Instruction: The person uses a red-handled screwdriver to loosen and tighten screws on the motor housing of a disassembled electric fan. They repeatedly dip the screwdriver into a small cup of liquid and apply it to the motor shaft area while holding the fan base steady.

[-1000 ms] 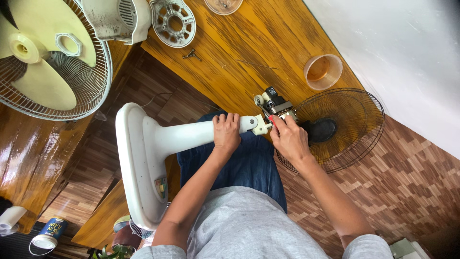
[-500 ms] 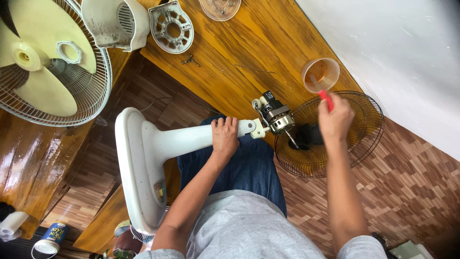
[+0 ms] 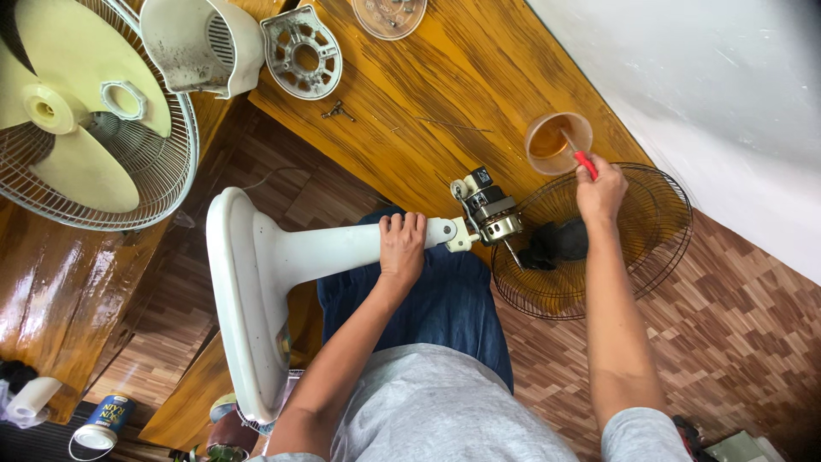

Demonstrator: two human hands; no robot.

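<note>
Right hand (image 3: 601,190) pinches red-handled tool (image 3: 581,159), tip in the plastic cup (image 3: 558,143) on the wooden table (image 3: 445,94) | left hand (image 3: 402,248) wraps fan stand neck (image 3: 333,250) across your lap | hold it steady so the bare motor (image 3: 492,214) stays level; lift the tip without tipping the cup.

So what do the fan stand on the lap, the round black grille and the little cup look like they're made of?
Fan stand: looks like moulded plastic, off-white, smooth with a dull sheen. Black grille: thin wire, probably painted metal, since the floor shows through its ribs. Cup: translucent amber-tinted plastic, by its see-through wall; that is less sure.
</note>
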